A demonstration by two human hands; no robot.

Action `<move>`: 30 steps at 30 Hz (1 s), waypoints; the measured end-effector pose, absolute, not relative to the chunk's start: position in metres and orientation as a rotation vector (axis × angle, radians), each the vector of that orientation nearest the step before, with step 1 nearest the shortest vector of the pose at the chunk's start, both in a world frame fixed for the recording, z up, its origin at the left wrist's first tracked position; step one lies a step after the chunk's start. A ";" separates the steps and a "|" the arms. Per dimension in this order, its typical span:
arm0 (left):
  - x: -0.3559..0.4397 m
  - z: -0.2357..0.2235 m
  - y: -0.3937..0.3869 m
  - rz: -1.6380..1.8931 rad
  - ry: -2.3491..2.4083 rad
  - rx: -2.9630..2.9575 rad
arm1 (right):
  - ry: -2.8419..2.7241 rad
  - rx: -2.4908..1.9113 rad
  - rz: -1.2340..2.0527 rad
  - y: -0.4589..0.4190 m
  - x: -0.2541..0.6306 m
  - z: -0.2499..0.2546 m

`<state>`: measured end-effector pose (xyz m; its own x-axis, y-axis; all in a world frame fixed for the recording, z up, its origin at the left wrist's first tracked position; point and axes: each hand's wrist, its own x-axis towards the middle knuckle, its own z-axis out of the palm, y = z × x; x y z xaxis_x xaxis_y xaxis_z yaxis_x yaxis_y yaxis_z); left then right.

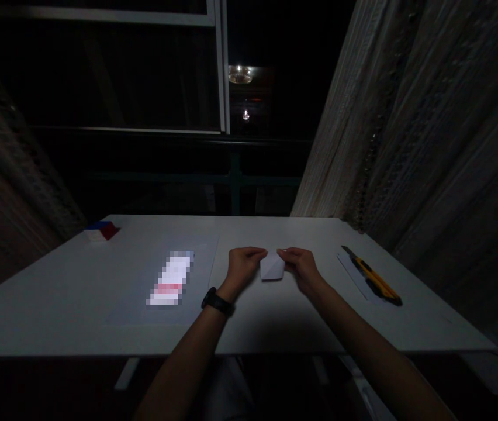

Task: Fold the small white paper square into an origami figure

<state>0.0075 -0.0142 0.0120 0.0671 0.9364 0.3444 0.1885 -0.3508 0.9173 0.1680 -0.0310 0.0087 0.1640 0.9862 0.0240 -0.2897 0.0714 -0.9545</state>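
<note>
A small folded piece of white paper [272,268] with crease lines is held between my two hands over the middle of the table. My left hand [244,266], with a black watch on its wrist, pinches the paper's upper left edge between thumb and fingers. On the other side my right hand [302,266] grips the upper right corner in the same way. The fingertips are close together along the top of the paper, and the paper's lower part hangs uncovered.
On the white table [78,292], a blurred lit screen [172,278] rests on a paper sheet [203,266] to the left. A yellow-and-black utility knife [376,279] lies at right on a paper strip [354,272]. A red, blue and white block [101,231] sits far left. Curtains [341,111] flank the window.
</note>
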 end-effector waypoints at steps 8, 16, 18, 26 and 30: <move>0.008 0.012 -0.014 1.329 1.149 1.612 | -0.869 -1.054 1.167 -0.030 0.172 0.009; 0.008 0.012 -0.013 1.345 1.136 1.587 | -0.889 -1.046 1.090 -0.031 0.172 0.007; 0.007 0.011 -0.012 1.347 1.149 1.591 | -0.890 -1.054 1.098 -0.030 0.173 0.006; 0.007 0.008 -0.010 1.353 1.133 1.587 | -0.867 -1.051 1.057 -0.029 0.173 0.008; 0.007 0.009 -0.010 1.356 1.135 1.575 | -0.879 -1.037 1.064 -0.028 0.174 0.008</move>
<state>0.0073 -0.0104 0.0095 0.0432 0.9470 0.3182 0.1468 -0.3211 0.9356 0.1745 -0.0285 0.0079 0.2619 0.9621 0.0754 -0.2557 0.1445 -0.9559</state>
